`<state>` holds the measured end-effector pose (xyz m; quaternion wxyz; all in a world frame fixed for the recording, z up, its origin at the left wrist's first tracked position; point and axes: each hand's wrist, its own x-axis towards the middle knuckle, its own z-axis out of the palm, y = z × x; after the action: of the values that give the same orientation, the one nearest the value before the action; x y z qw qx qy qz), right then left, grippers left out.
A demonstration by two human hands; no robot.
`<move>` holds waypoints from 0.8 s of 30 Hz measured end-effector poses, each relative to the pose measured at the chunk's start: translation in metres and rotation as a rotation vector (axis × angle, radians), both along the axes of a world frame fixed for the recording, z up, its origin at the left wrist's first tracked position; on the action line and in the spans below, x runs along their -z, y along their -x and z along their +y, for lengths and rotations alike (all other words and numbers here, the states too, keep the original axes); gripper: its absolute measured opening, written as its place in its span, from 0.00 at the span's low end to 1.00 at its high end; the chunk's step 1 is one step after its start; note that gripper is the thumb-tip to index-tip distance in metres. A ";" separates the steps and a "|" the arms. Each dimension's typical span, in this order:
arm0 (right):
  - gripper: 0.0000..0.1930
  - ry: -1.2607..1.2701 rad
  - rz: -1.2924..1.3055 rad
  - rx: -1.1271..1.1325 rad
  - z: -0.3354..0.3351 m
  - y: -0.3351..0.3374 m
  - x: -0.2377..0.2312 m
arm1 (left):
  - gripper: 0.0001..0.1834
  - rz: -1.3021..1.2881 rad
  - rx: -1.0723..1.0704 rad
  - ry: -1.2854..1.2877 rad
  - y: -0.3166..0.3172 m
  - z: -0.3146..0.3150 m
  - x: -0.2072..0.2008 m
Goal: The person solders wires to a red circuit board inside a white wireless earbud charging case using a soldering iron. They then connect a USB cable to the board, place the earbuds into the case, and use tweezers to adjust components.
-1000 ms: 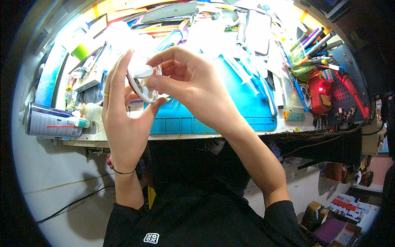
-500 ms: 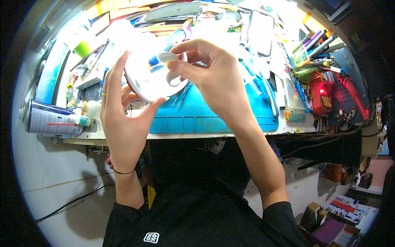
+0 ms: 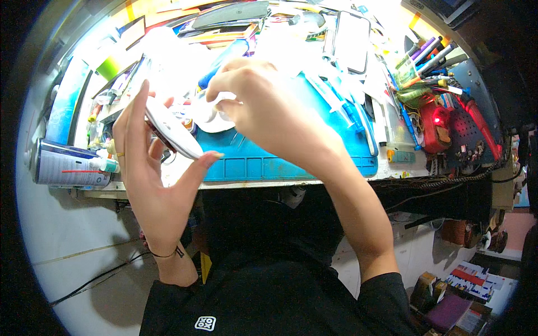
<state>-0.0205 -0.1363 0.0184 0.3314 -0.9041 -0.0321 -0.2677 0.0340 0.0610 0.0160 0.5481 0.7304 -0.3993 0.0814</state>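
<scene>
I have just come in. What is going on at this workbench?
A person is working with both bare hands at a cluttered, white-edged workbench. The left hand holds a thin, round white piece, seemingly plastic, turned nearly edge-on. The right hand, slightly blurred, pinches a curved white piece, its exact shape unclear. The two pieces appear apart, near a blue, rubbery-looking mat.

Looks like a small workshop, likely a repair bench. Tabletop [image 3: 392, 174] crowded to its far edge under harsh white light. Blue work mat [image 3: 336, 151], shallow compartments along its front. Blue syringe-like tool [image 3: 348, 113] lying on it; phone-shaped slab [image 3: 354, 45] beyond. Right side: upright cluster of pens and handles [image 3: 432, 56], red device [image 3: 434, 131] with lit lamp, dark perforated panel [image 3: 468, 120]. Left: large can [image 3: 70, 162], lying tilted. Cables [image 3: 448, 182] hang under the edge.
</scene>
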 end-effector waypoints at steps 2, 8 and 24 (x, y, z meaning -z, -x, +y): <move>0.06 -0.038 -0.041 0.070 -0.006 0.016 -0.003 | 0.61 0.128 0.082 0.007 0.010 -0.002 0.000; 0.07 -0.232 -0.003 0.424 -0.007 0.107 -0.011 | 0.55 -0.062 0.215 -0.207 0.036 -0.030 0.012; 0.14 0.052 -0.078 0.323 -0.032 0.149 0.039 | 0.56 -0.247 0.451 -0.347 0.029 -0.076 0.030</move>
<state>-0.1691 -0.1684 -0.0206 0.2592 -0.8946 0.0940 -0.3517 0.0051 -0.0146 -0.0137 0.3666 0.6907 -0.6229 -0.0234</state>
